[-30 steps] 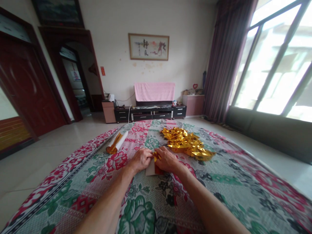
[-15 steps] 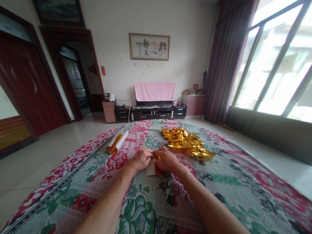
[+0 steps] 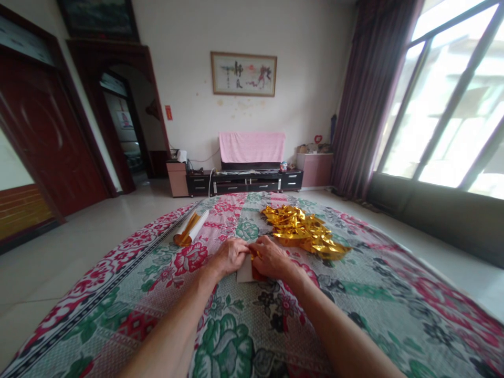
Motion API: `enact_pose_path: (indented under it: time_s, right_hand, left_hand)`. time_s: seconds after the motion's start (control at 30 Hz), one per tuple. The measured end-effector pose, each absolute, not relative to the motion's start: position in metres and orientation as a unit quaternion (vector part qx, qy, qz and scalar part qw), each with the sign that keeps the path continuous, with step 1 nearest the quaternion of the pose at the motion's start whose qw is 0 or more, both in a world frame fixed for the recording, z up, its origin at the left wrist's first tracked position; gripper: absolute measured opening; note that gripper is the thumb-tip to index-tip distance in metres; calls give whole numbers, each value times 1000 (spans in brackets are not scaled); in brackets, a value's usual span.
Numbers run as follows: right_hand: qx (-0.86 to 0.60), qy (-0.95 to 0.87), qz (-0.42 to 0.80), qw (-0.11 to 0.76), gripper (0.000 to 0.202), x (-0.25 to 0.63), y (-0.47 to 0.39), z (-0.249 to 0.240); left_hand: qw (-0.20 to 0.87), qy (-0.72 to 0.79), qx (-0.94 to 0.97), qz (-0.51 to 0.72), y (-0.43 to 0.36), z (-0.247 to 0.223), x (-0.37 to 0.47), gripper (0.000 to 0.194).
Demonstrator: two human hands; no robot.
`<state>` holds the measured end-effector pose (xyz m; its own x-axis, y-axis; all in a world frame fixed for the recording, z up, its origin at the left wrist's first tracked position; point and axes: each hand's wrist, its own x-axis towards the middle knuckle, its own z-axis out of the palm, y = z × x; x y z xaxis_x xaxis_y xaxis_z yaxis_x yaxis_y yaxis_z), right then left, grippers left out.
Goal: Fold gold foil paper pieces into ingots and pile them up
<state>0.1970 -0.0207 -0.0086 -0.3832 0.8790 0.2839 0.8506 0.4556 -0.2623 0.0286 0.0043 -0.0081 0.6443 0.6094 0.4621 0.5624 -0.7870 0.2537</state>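
My left hand and my right hand press side by side on a small sheet of gold foil paper, white on its underside, lying on a floral cloth. Both hands pinch the paper where they meet, and most of it is hidden under the fingers. A heap of folded gold foil pieces lies just beyond my right hand. Farther left on the cloth rests a rolled stack of gold foil sheets.
The floral cloth covers a wide surface with tiled floor around it. Against the far wall stands a low black cabinet with a pink cloth draped above. A dark doorway is at left, and a window with curtains at right.
The hands stay on the paper with only slight finger movement. The view has shifted a little to the left.
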Motion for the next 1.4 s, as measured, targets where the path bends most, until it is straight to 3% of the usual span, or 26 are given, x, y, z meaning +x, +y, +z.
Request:
enact_pose_path:
  time_s: [0.5,1.0,1.4]
  right_hand:
    - [-556,-809,33,186,36,194,-23,-7]
    - [-561,-803,-36,195,34,187,-32,-10]
    - [-572,-797,-37,190,33,185,-35,-8]
  left_hand:
    - [-13,325,932,161,4,-1,23,37]
    - [-30,344,914,210,0,-14,18,34]
    - [-45,357,916,179,-20,-15,4,40]
